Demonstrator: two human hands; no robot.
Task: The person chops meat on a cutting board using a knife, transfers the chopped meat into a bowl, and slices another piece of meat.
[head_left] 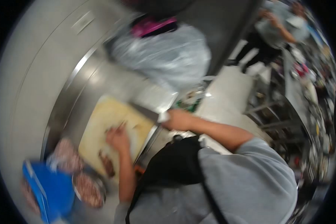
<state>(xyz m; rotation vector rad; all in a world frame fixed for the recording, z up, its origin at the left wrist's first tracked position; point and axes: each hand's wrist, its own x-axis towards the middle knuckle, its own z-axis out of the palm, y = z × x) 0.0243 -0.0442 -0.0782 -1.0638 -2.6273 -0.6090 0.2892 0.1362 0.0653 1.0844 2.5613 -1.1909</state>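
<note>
The dark-brown meat strip lies on the cutting board, near its 6 o'clock edge, its long axis running from 11 to 5 o'clock. The left hand is just beside it at 1 o'clock, fingers bent down onto the pale yellow board; whether they pinch anything, I cannot tell. The right hand is closed round the white handle of a knife, whose broad, flat, dark blade points to 10 o'clock over the board's upper-right edge.

Beyond the board, a strip of smooth steel counter extends from 10 round to 1 o'clock, up to a crinkled, clear plastic bag. At 7 o'clock, close to the board's edge, sit a bag of pinkish meat and a rounded bowl of lumpy meat; past them is a glossy blue bag. Another person stands well apart at 2 o'clock, across the pale floor.
</note>
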